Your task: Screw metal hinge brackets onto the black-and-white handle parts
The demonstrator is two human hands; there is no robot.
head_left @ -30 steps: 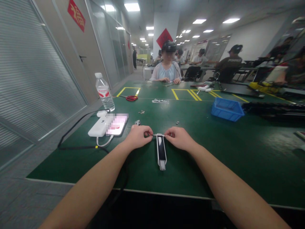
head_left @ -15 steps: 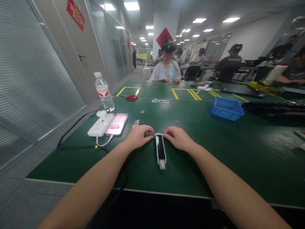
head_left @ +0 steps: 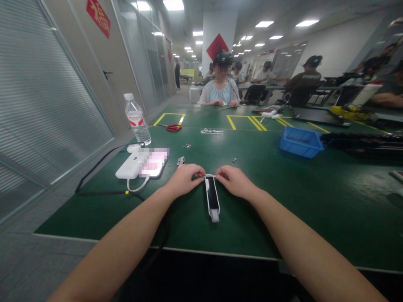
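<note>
On the green table lies a long, flat piece with a white rim and black face [head_left: 212, 195], a pale, see-through tip at its near end. A thin metal rod [head_left: 210, 176] crosses its far end. My left hand [head_left: 188, 178] pinches the rod's left end between thumb and fingers. At the right end, the fingers of my right hand [head_left: 233, 179] are closed on the same rod. My fingertips hide both rod ends. Just beyond my left hand is a small metal bracket-like part [head_left: 180, 161]. A couple of small metal rings [head_left: 234, 160] lie beyond my right hand.
Left of my hands are a white power bank [head_left: 128, 167], a phone [head_left: 155, 163], a black cable [head_left: 103, 194] and a water bottle [head_left: 137, 119]. Farther off lie red scissors [head_left: 173, 127], several small metal parts [head_left: 188, 146] and a blue bin [head_left: 301, 141]. A person [head_left: 219, 90] sits opposite.
The view has tilted very slightly. Both hands stay at the rod's ends, with only slight finger movement, and the long piece keeps its place.
</note>
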